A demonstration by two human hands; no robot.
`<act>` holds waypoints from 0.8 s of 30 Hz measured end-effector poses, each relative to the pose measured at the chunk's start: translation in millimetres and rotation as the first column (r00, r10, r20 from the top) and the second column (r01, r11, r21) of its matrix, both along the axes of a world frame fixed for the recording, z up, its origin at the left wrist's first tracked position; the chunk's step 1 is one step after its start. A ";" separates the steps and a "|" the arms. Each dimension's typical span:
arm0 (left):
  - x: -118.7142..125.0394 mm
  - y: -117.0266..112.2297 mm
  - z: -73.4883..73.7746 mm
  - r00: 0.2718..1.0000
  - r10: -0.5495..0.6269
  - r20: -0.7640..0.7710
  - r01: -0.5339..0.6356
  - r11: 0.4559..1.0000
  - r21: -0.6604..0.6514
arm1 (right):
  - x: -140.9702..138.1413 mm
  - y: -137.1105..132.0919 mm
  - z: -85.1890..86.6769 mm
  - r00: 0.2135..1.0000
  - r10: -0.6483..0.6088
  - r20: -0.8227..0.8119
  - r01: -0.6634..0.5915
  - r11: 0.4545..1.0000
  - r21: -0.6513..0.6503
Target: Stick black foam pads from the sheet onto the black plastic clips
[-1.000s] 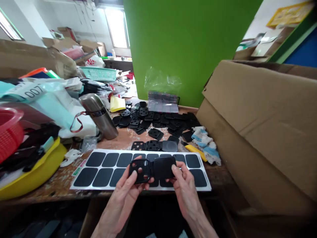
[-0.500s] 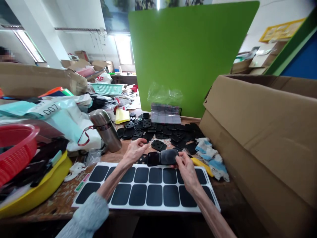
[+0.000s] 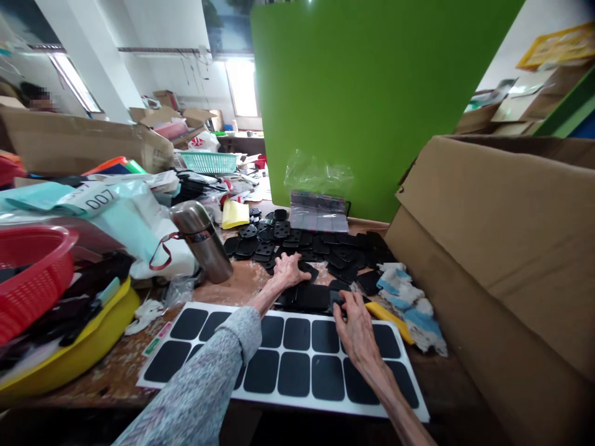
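My left hand (image 3: pixel 288 271) reaches over the near edge of a heap of black rounded-square plates (image 3: pixel 339 254), some with round dots. Its fingers are spread, touching or just above a loose plate (image 3: pixel 309 271). My right hand (image 3: pixel 357 322) is bent, thumb and forefinger closed at the edge of a small dark piece (image 3: pixel 335 300), mostly hidden by the fingers. Beside it lies a black rounded-square plate (image 3: pixel 312 298). Under both forearms is a white sheet (image 3: pixel 277 378) with two rows of black rounded squares (image 3: pixel 296 334).
A steel flask (image 3: pixel 204 244) stands left of the heap. A blue-and-white rag (image 3: pixel 411 303) and a yellow-handled tool (image 3: pixel 390 321) lie right. A large cardboard box (image 3: pixel 502 248) borders the right side, a green panel (image 3: pixel 362 111) the back. Red (image 3: pixel 37 279) and yellow (image 3: pixel 93 353) baskets are left.
My left hand has moved forward and right onto the plates. My right hand has shifted slightly, and the grey-faced piece at its fingertips no longer shows in full. The view has turned a little.
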State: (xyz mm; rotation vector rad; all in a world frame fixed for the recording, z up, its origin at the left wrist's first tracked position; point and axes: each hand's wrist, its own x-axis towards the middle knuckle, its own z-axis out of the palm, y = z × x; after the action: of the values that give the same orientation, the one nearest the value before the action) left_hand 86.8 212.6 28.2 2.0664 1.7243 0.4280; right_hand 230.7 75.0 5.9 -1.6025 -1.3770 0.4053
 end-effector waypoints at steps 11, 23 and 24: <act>-4.5 -116.6 46.6 0.647 0.084 0.758 0.036 0.989 -0.140 | -23.6 -19.9 46.6 0.957 0.143 -0.252 -0.129 0.989 0.071; -21.3 -200.2 44.9 0.053 0.540 0.840 0.382 0.766 -0.517 | -45.3 -94.4 24.3 0.918 0.266 0.295 -0.363 0.864 0.349; -23.6 -204.0 43.3 0.044 0.542 0.839 0.381 0.768 -0.515 | -42.7 -97.3 27.6 0.918 0.281 0.280 -0.369 0.865 0.340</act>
State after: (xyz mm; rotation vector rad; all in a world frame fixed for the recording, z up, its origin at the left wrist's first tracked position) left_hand 63.3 8.6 71.5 0.5605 0.7554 0.8903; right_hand 188.0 -22.3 33.5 -1.1108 -1.7860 0.1357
